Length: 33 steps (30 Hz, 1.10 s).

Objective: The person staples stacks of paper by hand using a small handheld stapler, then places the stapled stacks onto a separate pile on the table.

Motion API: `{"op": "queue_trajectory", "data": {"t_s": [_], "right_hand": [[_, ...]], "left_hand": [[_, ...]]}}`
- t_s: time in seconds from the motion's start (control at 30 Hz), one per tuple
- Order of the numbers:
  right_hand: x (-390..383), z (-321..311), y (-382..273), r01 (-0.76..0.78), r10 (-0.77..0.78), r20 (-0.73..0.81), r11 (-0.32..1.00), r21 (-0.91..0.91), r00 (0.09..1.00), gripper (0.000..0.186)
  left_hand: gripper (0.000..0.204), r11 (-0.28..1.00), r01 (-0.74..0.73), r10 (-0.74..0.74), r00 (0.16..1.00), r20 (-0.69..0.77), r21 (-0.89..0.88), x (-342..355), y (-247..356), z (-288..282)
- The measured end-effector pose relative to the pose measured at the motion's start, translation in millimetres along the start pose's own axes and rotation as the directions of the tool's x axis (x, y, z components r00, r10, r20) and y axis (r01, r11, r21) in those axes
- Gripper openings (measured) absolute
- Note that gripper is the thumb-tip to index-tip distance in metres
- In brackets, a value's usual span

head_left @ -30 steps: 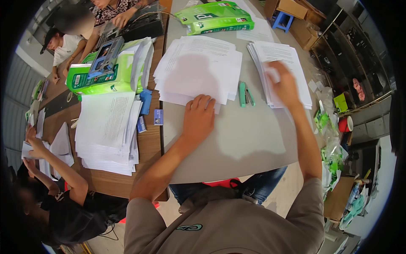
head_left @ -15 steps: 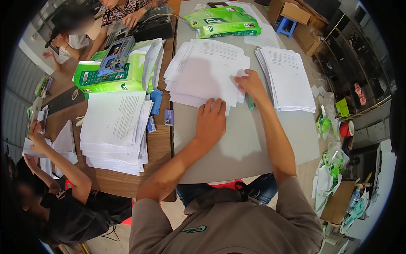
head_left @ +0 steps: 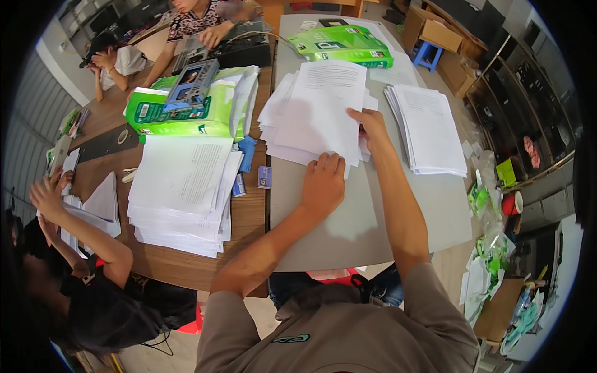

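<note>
A loose stack of printed paper lies on the grey table in front of me. One printed sheet sits on top of it, standing out past its far side. My right hand pinches that sheet's right edge between thumb and fingers. At the near edge of the sheet, my left hand is closed, its bent fingers held together on the paper; its thumb is hidden. A neater paper pile is to the right of my right hand.
Another tall paper pile is on the brown table to the left. Green paper wrappers lie at the back; a metal device rests on another packet. A co-worker handles papers at far left. A blue stool stands back right.
The top sheet has swung straighter and now reaches farther back over the stack. My right hand has shifted slightly left along with it. The co-worker's hand at left has risen off the papers.
</note>
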State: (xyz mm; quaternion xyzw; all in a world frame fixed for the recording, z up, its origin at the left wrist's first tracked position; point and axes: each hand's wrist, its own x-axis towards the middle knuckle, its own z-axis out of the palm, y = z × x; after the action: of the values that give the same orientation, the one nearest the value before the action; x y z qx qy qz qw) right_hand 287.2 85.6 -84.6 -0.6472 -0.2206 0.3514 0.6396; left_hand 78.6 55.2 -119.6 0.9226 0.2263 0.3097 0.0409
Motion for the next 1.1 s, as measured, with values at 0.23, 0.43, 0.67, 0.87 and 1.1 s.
{"op": "queue_trajectory", "data": {"t_s": [0.23,0.43,0.67,0.87,1.1], "right_hand": [[-36,26,-22,0.545,-0.579,0.150,0.604,-0.581,0.802,0.029],[-158,68,-41,0.810,-0.802,0.346,0.265,-0.524,0.486,0.041],[-207,37,-50,0.826,-0.644,0.531,0.512,-0.234,0.550,0.067],[-200,-59,-77,0.584,-0.603,-0.037,0.784,-0.209,0.797,0.061],[-208,-81,-49,0.331,-0.356,0.178,0.931,0.152,0.917,0.044]], "left_hand": [[0.040,0.816,0.255,-0.313,0.949,-0.026,-0.518,21,-18,-24],[0.057,0.779,0.123,-0.390,0.863,-0.322,-0.615,70,-3,-110],[0.042,0.237,0.275,-0.591,0.802,0.087,-0.932,53,0,-139],[0.039,0.317,0.151,-0.238,0.968,0.075,-0.936,27,-9,-139],[0.037,0.202,0.257,-0.276,0.941,0.197,-0.945,13,21,-117]]}}
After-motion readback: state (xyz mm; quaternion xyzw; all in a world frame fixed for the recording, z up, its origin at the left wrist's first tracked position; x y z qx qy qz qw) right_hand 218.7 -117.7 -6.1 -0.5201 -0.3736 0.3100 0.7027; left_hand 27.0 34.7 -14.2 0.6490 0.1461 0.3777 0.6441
